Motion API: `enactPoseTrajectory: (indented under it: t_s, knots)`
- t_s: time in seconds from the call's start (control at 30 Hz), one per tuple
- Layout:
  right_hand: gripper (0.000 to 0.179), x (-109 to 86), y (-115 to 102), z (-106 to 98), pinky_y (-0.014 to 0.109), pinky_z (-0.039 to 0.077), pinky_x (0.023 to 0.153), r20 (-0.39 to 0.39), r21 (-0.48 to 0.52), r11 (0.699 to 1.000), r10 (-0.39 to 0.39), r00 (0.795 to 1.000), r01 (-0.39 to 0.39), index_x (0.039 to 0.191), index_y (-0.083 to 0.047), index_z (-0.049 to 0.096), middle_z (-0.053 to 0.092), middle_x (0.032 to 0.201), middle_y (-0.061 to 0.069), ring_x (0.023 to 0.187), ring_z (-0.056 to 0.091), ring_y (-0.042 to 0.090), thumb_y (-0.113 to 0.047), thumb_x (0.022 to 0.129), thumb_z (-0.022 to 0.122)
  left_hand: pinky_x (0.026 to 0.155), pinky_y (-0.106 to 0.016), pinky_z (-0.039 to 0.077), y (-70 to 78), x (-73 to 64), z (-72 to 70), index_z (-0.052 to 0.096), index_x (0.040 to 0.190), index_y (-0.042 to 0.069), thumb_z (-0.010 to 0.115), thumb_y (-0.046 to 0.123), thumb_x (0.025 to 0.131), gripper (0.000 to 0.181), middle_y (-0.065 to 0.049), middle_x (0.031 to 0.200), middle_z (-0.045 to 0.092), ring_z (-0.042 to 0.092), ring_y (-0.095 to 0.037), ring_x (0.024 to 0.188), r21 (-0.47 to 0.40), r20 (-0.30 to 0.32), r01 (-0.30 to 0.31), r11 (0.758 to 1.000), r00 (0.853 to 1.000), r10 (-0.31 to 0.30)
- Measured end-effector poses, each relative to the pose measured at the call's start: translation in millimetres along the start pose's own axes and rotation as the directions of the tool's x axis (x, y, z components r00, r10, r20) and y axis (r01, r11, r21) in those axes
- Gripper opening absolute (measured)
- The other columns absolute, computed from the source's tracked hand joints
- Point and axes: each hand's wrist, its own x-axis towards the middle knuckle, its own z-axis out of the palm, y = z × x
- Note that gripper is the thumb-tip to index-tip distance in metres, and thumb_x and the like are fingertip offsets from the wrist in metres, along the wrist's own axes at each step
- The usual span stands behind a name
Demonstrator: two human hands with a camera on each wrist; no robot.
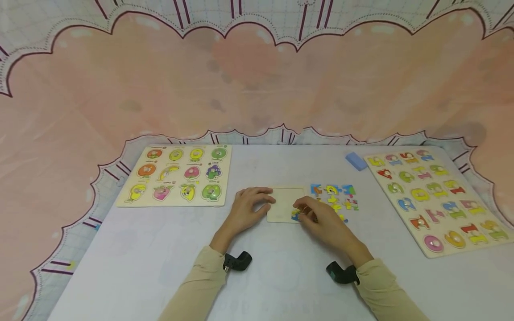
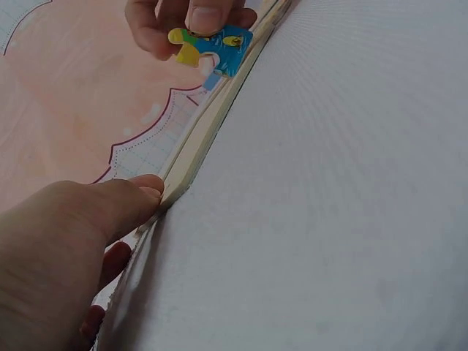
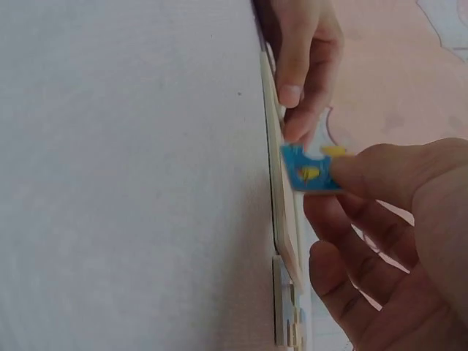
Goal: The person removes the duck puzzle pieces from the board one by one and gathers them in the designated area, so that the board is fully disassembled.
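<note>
A shallow, pale wooden puzzle tray [image 1: 282, 203] lies flat on the table between both hands. The left hand [image 1: 250, 206] rests at the tray's left edge, with its thumb and fingertips touching the rim. Over the tray's near right corner, the right hand [image 1: 327, 223] pinches a jigsaw piece [image 3: 311, 170] between thumb and fingers. That piece, blue with yellow patches, is held tilted at the tray in both wrist views; the right fingers partly cover it. Beside the tray, several colourful jigsaw pieces [image 1: 332, 190] lie in loose rows, some hidden behind the right hand.
To the left lies a wooden board with fruit and vegetable pictures [image 1: 180, 178]. A larger board of coloured number shapes [image 1: 437, 200] lies at the right. Near its far left corner is a blue block [image 1: 356, 161]. Patterned cloth [image 1: 257, 80] hangs behind the white table [image 1: 281, 281].
</note>
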Motion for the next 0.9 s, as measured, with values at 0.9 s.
enactPoseTrajectory:
  t_s: [0.9]
  knots:
    - [0.014, 0.8, 13, -22, 0.020, 0.049, 0.067, 0.075, 0.039, 0.999, 0.003, 0.997, -0.006, 0.096, -0.013, 0.059, 0.061, 0.084, -0.003, 0.079, 0.055, 0.008, -0.006, 0.086, 0.065, 0.102, -0.050, 0.031, -3.9, -1.5, 0.6, 0.071, 0.100, 0.023, 0.066, 0.018, 0.088, 0.014, 0.004, 0.125, 0.063, 0.053, -0.020, 0.120, -0.004, -0.007, -0.018, 1.000, 1.000, 0.018]
